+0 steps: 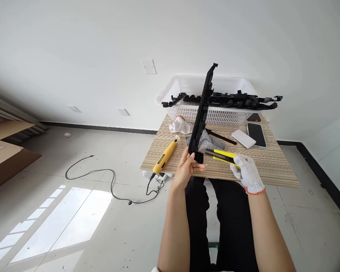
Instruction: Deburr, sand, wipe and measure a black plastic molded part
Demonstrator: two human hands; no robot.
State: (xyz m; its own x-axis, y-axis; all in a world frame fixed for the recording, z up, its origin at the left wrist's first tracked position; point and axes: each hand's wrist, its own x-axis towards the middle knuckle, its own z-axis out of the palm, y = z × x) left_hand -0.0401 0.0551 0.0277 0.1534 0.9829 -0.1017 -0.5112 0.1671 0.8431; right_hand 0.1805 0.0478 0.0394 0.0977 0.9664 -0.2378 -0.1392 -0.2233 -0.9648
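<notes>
My bare left hand (186, 166) grips the lower end of a long black plastic trim piece (202, 113), which tilts up and away over the table. In my right hand (246, 172), which wears a white knit glove with an orange cuff, is a yellow and black utility knife (224, 155). The front of the knife points left, close to the lower end of the trim piece; whether the blade touches it I cannot tell. Behind the trim piece a grey cloth (212, 142) lies on the table, with a thin black strip (222, 136) beside it.
A white plastic basket (184, 112) at the back holds several black trim pieces (238, 100). On the wood-patterned table (266, 166) lie a yellow rotary tool (164, 156), a white glove (180, 125), a white packet (243, 138) and a phone (256, 135). A black cord (113, 181) crosses the floor.
</notes>
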